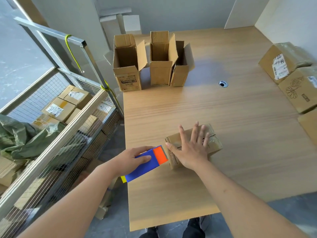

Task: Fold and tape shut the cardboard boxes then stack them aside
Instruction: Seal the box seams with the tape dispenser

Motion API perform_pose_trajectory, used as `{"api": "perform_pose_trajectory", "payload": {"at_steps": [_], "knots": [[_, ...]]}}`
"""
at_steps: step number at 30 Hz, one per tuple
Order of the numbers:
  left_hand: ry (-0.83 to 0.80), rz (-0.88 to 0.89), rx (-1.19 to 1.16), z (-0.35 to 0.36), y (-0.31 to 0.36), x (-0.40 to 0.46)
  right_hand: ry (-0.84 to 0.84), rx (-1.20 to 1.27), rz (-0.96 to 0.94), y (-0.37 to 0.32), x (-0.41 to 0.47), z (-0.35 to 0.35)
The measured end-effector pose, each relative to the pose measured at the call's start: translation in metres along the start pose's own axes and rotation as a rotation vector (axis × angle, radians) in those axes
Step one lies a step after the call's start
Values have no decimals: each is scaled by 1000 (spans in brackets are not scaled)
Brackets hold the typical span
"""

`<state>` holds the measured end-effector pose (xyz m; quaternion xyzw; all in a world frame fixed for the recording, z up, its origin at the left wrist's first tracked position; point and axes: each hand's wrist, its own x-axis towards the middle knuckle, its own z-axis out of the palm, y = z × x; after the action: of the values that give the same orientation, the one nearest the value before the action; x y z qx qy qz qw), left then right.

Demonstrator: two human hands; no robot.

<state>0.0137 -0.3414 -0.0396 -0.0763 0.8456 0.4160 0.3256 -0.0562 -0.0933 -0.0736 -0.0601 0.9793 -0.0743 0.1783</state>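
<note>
Blue/orange tape dispenser (151, 161), brown boxes (127, 66).

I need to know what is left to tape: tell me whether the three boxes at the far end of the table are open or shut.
Open. All three boxes stand upright with their top flaps raised and their dark insides showing.

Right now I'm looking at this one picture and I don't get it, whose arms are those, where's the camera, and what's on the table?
No machine here: these are a person's two bare arms, filmed by a wide-angle camera worn on their head, looking forward and down.

The left hand grips a blue and orange tape dispenser, its toothed edge against a small cardboard box. The right hand presses flat on that box's top.

All this sits on a wooden table. At the far end stand three open boxes with flaps up, not yet sealed. Closed boxes are stacked along the right edge. A wire cart on the left holds more parcels.
</note>
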Motion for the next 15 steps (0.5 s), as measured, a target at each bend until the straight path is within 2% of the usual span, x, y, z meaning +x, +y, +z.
{"api": "perform_pose_trajectory", "payload": {"at_steps": [9,15], "knots": [[-81,63,-56,-3,-10,-2,-61,-27,-12,1,3,-5],[-76,190,117,3,-6,-4,-60,-83,-47,5,12,-7]]}}
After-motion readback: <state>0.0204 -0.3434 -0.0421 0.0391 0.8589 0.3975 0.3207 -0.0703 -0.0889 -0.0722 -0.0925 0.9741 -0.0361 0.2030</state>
